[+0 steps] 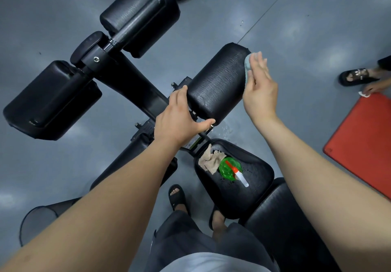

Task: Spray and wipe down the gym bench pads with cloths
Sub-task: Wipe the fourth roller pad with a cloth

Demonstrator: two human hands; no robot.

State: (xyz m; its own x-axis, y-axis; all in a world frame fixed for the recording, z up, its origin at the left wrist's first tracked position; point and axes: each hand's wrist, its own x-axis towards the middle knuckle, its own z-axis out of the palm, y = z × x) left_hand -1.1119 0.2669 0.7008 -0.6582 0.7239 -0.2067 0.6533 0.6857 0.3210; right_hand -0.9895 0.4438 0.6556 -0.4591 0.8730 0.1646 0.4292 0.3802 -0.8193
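The right hand [259, 87] lies flat with straight fingers on a pale blue cloth [248, 64], pressing it against the right end of the near leg roller pad [218, 81]. The left hand [179, 115] holds the opposite, left end of the same roller, fingers curled over its upper edge and thumb stretched along its lower edge. Below it, the black seat pad [257, 187] carries a crumpled beige cloth [211, 159] at its front left corner, and a green spray bottle [229, 169] stands just beside and touching that cloth, its white nozzle pointing toward the middle of the seat. Droplets speckle the seat around the bottle. Two more black roller pads sit further out on the bench frame, one at the far end [139, 13] and one to the left [50, 100]. A red mat [364, 136] lies on the grey floor at the right, with another person's sandalled foot [357, 77] near its far corner. A wire mesh bin [38, 218] stands at the lower left
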